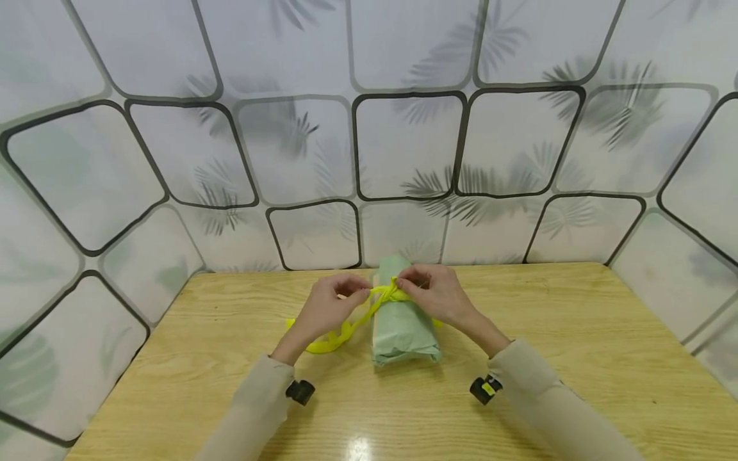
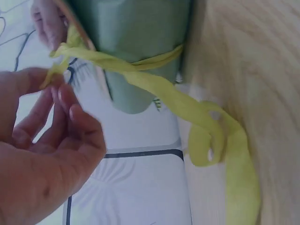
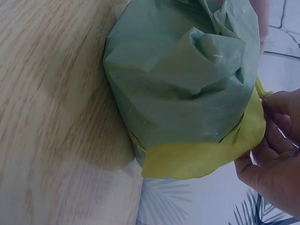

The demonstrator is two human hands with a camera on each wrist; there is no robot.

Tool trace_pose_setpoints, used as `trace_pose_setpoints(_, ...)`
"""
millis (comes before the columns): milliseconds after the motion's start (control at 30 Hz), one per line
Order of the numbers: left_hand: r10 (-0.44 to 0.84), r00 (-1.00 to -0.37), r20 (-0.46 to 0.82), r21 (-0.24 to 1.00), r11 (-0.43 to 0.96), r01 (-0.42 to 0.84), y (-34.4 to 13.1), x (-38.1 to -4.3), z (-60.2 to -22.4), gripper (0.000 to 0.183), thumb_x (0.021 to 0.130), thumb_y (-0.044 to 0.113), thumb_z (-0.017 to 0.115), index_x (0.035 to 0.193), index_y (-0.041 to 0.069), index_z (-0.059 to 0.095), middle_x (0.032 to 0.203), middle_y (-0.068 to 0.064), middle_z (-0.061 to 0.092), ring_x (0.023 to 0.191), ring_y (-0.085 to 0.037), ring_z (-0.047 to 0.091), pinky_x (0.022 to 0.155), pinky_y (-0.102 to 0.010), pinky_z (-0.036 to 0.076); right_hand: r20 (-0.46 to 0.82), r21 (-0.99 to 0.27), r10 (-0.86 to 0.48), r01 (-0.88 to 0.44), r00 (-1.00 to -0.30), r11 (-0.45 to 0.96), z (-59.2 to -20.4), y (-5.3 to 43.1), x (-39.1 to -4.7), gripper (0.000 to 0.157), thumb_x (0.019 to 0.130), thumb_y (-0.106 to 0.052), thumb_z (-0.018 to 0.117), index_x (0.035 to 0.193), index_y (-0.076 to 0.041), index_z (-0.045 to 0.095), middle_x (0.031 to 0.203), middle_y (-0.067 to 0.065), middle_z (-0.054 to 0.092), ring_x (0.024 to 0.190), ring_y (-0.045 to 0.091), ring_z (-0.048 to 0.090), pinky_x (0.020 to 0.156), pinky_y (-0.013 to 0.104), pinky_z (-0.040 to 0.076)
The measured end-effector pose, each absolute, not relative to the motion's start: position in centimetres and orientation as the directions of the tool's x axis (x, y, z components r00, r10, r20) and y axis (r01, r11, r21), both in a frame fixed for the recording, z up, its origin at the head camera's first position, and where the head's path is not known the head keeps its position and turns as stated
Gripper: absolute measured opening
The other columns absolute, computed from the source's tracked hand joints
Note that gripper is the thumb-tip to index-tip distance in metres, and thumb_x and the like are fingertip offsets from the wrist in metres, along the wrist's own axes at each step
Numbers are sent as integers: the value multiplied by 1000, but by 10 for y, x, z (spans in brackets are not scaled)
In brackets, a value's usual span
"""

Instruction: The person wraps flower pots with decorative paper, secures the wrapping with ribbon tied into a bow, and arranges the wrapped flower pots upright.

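A parcel wrapped in pale green paper [image 1: 403, 333] lies on the table, its folded end toward me. Around its middle runs a yellow ribbon [image 1: 392, 294], gathered on top of the parcel. My left hand [image 1: 331, 304] pinches a short end of the ribbon between thumb and forefinger, left of the gathered part. My right hand [image 1: 438, 294] pinches the ribbon at the parcel's upper right. In the right wrist view the ribbon [image 3: 201, 159] spreads wide and flat round the parcel's side. The left wrist view shows a long loose length of ribbon [image 2: 241, 173] trailing off.
The wooden table [image 1: 230, 358] bears the parcel near its back edge. A loose ribbon tail curls on the tabletop left of the parcel. Behind stands a patterned wall covering [image 1: 409, 147] with leaf prints. Each wrist wears a small black camera [image 1: 301, 392].
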State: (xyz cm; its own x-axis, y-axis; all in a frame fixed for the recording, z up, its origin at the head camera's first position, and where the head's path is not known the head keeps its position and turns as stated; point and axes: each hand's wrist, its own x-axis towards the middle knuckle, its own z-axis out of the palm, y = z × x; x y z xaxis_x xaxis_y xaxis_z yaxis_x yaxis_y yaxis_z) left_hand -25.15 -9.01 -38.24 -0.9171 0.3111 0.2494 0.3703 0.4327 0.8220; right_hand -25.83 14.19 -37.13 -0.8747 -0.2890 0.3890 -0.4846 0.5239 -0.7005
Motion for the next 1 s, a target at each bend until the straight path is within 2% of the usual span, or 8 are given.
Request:
trace_pose_setpoints(133, 400, -905, 143, 895, 338, 291, -89, -248, -377, 21, 92, 36, 62, 102, 20, 71, 99, -2, 71, 91, -28, 63, 74, -38, 52, 404, -708, -258, -479, -878, 519, -371, 140, -258, 9, 91, -26, 64, 91, -20, 71, 83, -6, 70, 70, 8, 62, 60, 24, 51)
trace_pose_setpoints(233, 427, -899, 97, 921, 304, 244, -84, -247, -376, 28, 93, 40, 58, 104, 17, 70, 100, -4, 71, 93, -24, 63, 76, -39, 51, 411, -720, -245, -478, -878, 503, -370, 137, -257, 9, 91, -25, 65, 91, -18, 71, 84, -4, 71, 73, 7, 64, 63, 23, 53)
trace_pose_setpoints(367, 403, -911, 84, 943, 263, 203, -76, -247, -378, 31, 94, 39, 56, 109, 13, 65, 97, -6, 73, 89, -23, 65, 69, -36, 50, 424, -727, -251, -492, -870, 479, -371, 135, -256, 9, 91, -22, 65, 92, -15, 71, 85, -2, 71, 73, 8, 65, 63, 24, 53)
trace_pose_setpoints(433, 384, -919, 86, 954, 235, 187, -72, -248, -381, 32, 94, 37, 57, 115, 13, 60, 96, -6, 74, 88, -22, 66, 70, -33, 51, 428, -728, -254, -497, -867, 472, -371, 134, -256, 9, 91, -22, 65, 92, -15, 71, 84, -2, 71, 72, 8, 64, 62, 24, 53)
trace_pose_setpoints(533, 369, -924, 99, 956, 222, 191, -69, -249, -385, 35, 93, 36, 59, 121, 16, 55, 92, -5, 74, 87, -19, 68, 75, -35, 54, 429, -728, -260, -501, -865, 468, -372, 134, -256, 8, 91, -21, 65, 91, -16, 71, 83, -3, 71, 70, 8, 63, 59, 24, 52)
trace_pose_setpoints(633, 367, -923, 117, 950, 228, 211, -64, -251, -388, 31, 92, 36, 60, 117, 17, 58, 88, -3, 74, 83, -17, 69, 76, -39, 55, 427, -730, -263, -501, -865, 465, -372, 134, -257, 8, 91, -22, 65, 91, -17, 71, 83, -3, 71, 69, 8, 63, 59, 23, 51)
trace_pose_setpoints(733, 360, -924, 128, 947, 232, 222, -60, -250, -385, 26, 93, 32, 60, 111, 14, 61, 86, -7, 74, 80, -18, 69, 75, -41, 56, 422, -732, -263, -497, -868, 465, -371, 134, -256, 7, 91, -22, 65, 92, -17, 71, 84, -3, 71, 69, 9, 63, 59, 24, 51)
trace_pose_setpoints(1000, 327, -937, 126, 955, 214, 204, -56, -251, -387, 19, 96, 27, 57, 103, 10, 62, 80, -7, 74, 77, -17, 69, 70, -30, 56, 422, -701, -255, -491, -870, 517, -366, 133, -254, 10, 90, -25, 66, 94, -19, 72, 85, -5, 72, 69, 7, 63, 60, 24, 52)
